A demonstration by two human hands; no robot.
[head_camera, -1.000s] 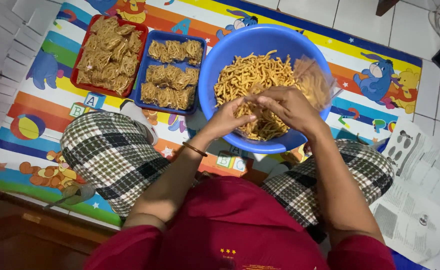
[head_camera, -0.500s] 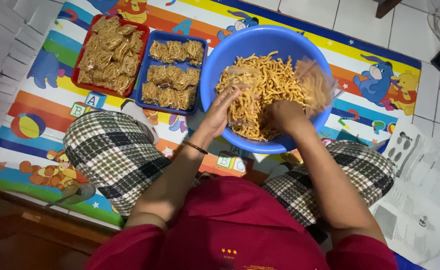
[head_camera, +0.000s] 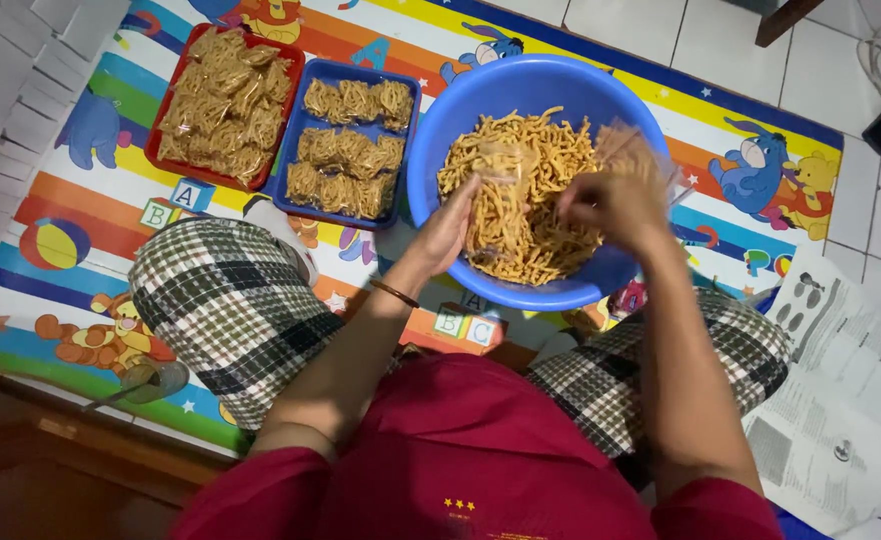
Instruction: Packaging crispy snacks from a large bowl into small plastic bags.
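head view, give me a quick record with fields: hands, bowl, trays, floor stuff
left hand: inside the blue bowl, on the snack sticks
right hand: over the bowl, at a clear plastic bag; grip unclear
red tray: heaped with filled packets
blue tray: rows of filled packets, beside the red one
floor: cartoon play mat; printed paper at the right

The person wears a dark red short-sleeved top, black-and-white checked trousers, and a thin dark bangle on the left wrist.
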